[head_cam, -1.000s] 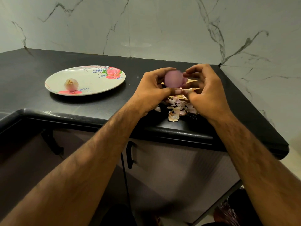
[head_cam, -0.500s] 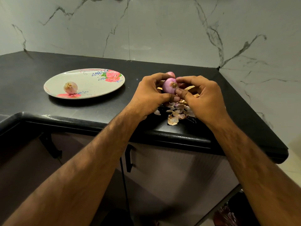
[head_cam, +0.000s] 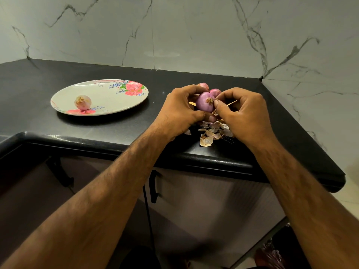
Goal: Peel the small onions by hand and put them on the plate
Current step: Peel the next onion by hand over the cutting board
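My left hand (head_cam: 181,109) grips a small purple onion (head_cam: 204,103) above the black counter, root end facing me. The thumb and forefinger of my right hand (head_cam: 242,113) pinch at that root end. Two more small onions (head_cam: 214,92) lie on the counter just behind the held one, partly hidden by my fingers. A pile of dry onion skins (head_cam: 210,133) sits under my hands near the counter's front edge. One peeled pale onion (head_cam: 82,102) rests on the left part of the flowered plate (head_cam: 116,100), which stands to the left.
The black counter (head_cam: 136,123) meets a marble wall (head_cam: 174,35) at the back and on the right. Its rounded front edge runs just below the skins. Cabinet doors with black handles (head_cam: 154,187) are underneath.
The onion was turned so its root end faces me and was lowered slightly toward the counter. My right fingers shifted from its side to the root end.
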